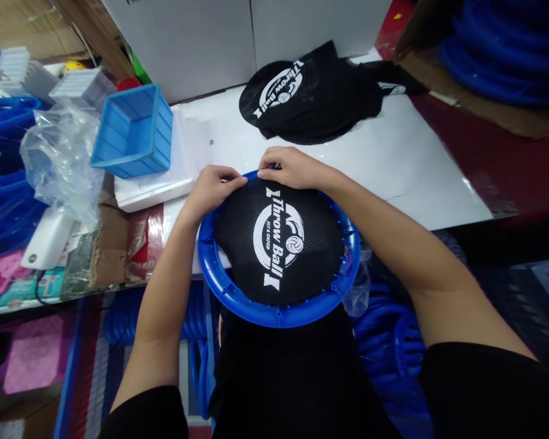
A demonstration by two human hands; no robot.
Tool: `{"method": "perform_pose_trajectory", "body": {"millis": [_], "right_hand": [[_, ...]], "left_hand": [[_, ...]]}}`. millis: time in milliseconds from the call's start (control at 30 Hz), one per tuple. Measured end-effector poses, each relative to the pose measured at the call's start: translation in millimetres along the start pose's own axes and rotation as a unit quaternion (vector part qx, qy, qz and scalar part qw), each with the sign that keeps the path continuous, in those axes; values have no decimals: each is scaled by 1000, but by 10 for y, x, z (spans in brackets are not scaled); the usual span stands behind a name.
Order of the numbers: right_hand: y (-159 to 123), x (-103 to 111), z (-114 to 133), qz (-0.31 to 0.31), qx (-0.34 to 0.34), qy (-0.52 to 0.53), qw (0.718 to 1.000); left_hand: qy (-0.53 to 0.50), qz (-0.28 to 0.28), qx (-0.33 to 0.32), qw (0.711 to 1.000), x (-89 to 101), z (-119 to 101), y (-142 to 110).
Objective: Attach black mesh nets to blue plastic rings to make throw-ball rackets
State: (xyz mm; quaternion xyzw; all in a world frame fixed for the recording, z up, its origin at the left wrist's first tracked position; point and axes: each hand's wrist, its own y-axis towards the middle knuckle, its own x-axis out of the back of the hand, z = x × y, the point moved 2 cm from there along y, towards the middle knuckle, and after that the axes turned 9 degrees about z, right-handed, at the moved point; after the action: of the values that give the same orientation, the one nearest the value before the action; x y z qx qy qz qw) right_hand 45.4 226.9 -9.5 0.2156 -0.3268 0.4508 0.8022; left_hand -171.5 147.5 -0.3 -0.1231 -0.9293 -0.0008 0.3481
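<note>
A round blue plastic ring [279,317] rests partly on the table edge and against my lap. Inside it lies a black mesh disc [238,244] printed "Throw Ball" in white, its border reaching the ring along most of the rim, with a gap at the lower left. My left hand [217,186] pinches the disc's far edge at the rim, left of centre. Just beside it, my right hand [288,167] is pinched on the same far edge. The fingertips of both hands nearly meet there.
Behind the ring, more black mesh discs [320,103] lie piled on white sheeting [421,171]. A light-blue bin [137,134] sits at left, near a clear plastic bag [59,152]. Blue rings [503,55] fill a carton at upper right; others [388,341] lie below the table.
</note>
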Motion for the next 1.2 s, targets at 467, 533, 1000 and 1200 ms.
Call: {"method": "perform_pose_trajectory", "body": {"millis": [467, 533, 1000, 1200], "right_hand": [[8, -13, 2, -17, -2, -12, 1000], [18, -24, 6, -16, -3, -26, 1000], [48, -59, 39, -14, -13, -51, 999], [27, -35, 39, -7, -32, -7, 999]], "left_hand": [[7, 41, 10, 999, -1, -39, 84], [13, 17, -13, 1000, -36, -105, 42], [140, 41, -122, 982, -190, -192, 11], [164, 52, -138, 975, -161, -239, -34]]}}
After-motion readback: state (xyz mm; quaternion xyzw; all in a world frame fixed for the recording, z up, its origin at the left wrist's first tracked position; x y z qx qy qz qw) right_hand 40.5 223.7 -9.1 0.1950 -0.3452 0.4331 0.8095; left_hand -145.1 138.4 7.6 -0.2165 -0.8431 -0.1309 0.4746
